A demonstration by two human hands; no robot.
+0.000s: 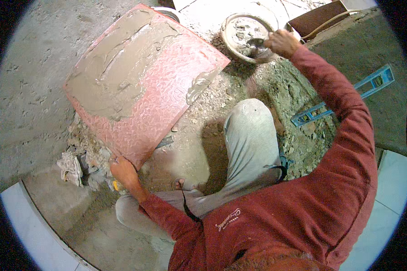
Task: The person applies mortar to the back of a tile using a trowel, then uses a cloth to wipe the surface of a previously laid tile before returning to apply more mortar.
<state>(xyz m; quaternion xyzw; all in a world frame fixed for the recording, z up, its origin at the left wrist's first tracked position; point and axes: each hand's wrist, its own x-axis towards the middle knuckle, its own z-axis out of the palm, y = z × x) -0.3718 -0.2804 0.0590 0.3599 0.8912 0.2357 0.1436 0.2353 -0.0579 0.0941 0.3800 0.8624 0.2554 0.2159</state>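
1. The bucket (224, 36) is round and stands at the top, just past the tile's right corner. Lumpy, gray wet cement (243, 30) is in it.
2. The right hand (282, 44) is closed around the handle of a small dark tool (256, 43), at the bucket's right side. The tool's end is over the bucket. It looks like a trowel, but it is blurry, so I can't tell its full shape.
3. The red tile (151, 115) is big and square, and sits left of the bucket, in front of the person. Wet cement (117, 74) is spread thick over its top and left parts. A smaller blob sits near its right edge. The lower part is bare and bumpy.
4. The left hand (123, 170) touches the tile's near corner with bent fingers. I can't tell if it is pinching the edge, because the fingertips are hard to see.
5. Behind the tile, a round rim (168, 12) peeks out. The tile hides most of it, so I can't see inside.
6. A blue level (310, 115) lies on the right, on broken bits (298, 149). The red sleeve (348, 117) covers its middle.
7. A crumpled pale thing (70, 168) and a tiny yellow thing (116, 185) lie near the left hand. I can't tell what they are.
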